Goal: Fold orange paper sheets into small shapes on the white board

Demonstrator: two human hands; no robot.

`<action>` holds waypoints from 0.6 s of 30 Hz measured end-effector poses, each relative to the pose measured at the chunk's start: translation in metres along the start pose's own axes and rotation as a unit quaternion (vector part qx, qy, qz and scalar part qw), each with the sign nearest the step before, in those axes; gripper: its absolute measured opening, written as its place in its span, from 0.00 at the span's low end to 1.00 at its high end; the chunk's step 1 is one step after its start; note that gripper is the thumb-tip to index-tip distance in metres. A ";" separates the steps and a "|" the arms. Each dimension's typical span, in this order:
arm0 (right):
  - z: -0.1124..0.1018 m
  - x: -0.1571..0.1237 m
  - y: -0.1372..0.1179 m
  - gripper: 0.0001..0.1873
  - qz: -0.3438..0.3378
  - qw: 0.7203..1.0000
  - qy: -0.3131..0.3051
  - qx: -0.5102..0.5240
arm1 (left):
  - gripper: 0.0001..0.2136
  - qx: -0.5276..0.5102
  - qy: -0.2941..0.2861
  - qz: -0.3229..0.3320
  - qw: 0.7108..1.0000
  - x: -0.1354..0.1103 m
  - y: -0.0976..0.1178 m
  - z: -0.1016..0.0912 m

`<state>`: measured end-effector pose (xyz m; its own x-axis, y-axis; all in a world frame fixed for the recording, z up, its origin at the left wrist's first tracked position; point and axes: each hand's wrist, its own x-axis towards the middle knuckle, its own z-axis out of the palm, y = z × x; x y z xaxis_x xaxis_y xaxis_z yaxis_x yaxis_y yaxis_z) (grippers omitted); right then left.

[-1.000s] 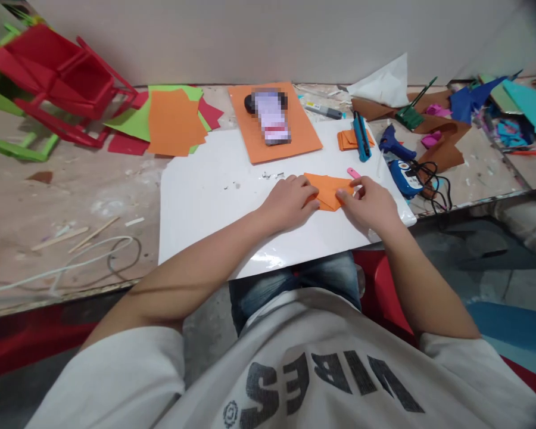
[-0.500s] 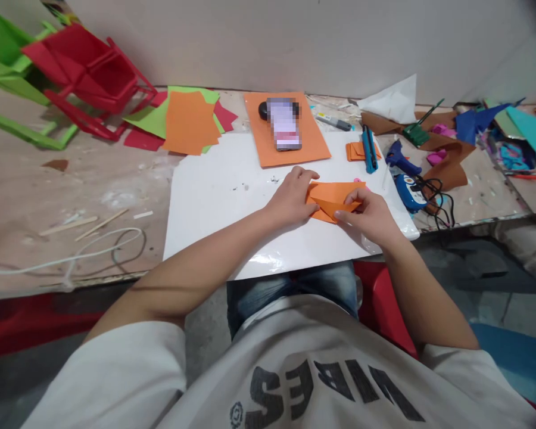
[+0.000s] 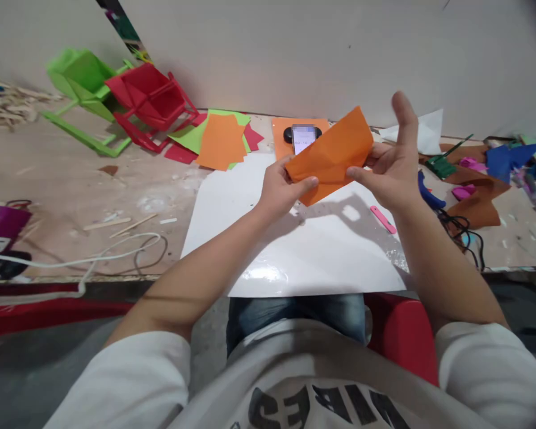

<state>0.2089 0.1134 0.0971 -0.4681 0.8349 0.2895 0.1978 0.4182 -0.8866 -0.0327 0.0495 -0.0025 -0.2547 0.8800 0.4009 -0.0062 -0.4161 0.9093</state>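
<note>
A creased sheet of orange paper (image 3: 333, 156) is held up above the white board (image 3: 295, 256), tilted with its right end higher. My left hand (image 3: 282, 186) pinches its lower left end, thumb in front and fingers behind. At the right end, my right hand (image 3: 390, 161) grips the sheet between thumb and fingers, with one finger raised away from it. Below the paper, a small pink strip-shaped tool (image 3: 383, 220) lies on the board. Behind the sheet, a phone (image 3: 302, 137) is partly covered.
Red (image 3: 149, 98) and green (image 3: 83, 83) small chair-like models stand at the back left beside coloured paper sheets (image 3: 222, 142). Wooden sticks (image 3: 107, 224) and a white cable (image 3: 89, 260) lie left. A blue glue gun (image 3: 430, 193), black cords (image 3: 462, 232) and brown scraps (image 3: 480, 202) are right.
Both hands have lifted the orange paper off the board, and it now shows a larger face. One right-hand finger has stretched up. The pink tool is now uncovered. The camera view has shifted.
</note>
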 end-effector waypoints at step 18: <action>-0.002 -0.026 0.037 0.14 -0.094 0.978 0.012 -0.184 | 0.18 0.338 -0.070 0.208 0.915 -0.027 0.020 -0.015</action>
<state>0.2303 0.1079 0.0576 -0.5056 0.7378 0.4473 0.4089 0.6614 -0.6288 -0.0407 0.0134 0.0030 0.0279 0.7180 0.6955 0.6751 -0.5266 0.5166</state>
